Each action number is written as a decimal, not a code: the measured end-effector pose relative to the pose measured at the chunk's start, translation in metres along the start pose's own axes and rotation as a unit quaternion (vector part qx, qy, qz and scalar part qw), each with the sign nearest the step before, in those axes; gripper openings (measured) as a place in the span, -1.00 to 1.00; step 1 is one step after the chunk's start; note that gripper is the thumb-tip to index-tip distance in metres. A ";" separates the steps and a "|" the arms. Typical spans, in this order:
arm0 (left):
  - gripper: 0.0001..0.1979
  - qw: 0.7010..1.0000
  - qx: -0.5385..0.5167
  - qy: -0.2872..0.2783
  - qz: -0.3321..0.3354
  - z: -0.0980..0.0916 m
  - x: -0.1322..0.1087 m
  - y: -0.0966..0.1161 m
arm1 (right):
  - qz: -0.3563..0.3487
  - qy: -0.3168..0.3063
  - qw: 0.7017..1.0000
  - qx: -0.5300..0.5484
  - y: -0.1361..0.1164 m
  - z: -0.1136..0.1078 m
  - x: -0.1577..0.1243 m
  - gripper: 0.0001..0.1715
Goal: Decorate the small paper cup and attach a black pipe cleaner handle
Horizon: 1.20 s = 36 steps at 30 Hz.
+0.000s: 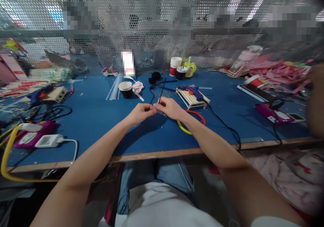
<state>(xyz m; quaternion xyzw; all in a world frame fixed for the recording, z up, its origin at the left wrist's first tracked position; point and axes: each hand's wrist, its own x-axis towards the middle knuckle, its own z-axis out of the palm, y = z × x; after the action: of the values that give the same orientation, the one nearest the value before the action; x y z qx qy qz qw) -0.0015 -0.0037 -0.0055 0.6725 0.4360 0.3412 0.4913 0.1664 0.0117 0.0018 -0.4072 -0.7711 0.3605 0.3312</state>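
Over the middle of the blue table, my two hands meet at the fingertips. My right hand (171,108) pinches a thin black stick (162,89), which slants upward and away from the fingers. The fingers of my left hand (142,113) are also pinched, touching the right fingertips; what lies between them is too small to make out. Just behind the hands, a black cord (152,93) curls on the table. To the right, a blue glue gun (191,91) rests on a small rack of wooden sticks (188,99). A red and yellow ring (186,128) lies partly under my right wrist.
A black paper cup (126,91) stands beside a white ribbon (138,89) and clear glue sticks (115,87). At left are a purple power strip (34,135) and another glue gun (39,94). Pink strips (272,71) pile up at right, near another person's arm (316,102).
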 end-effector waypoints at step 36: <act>-0.75 0.983 0.153 0.064 0.074 0.006 0.008 -0.023 | -0.003 0.083 0.987 -0.134 0.005 0.009 0.003 -0.62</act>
<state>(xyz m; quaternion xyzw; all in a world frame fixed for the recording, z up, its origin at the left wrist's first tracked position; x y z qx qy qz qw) 0.0008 0.0044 -0.0293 0.7467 0.4625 0.3486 0.3271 0.1601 0.0134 -0.0064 -0.4738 -0.7835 0.2177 0.3380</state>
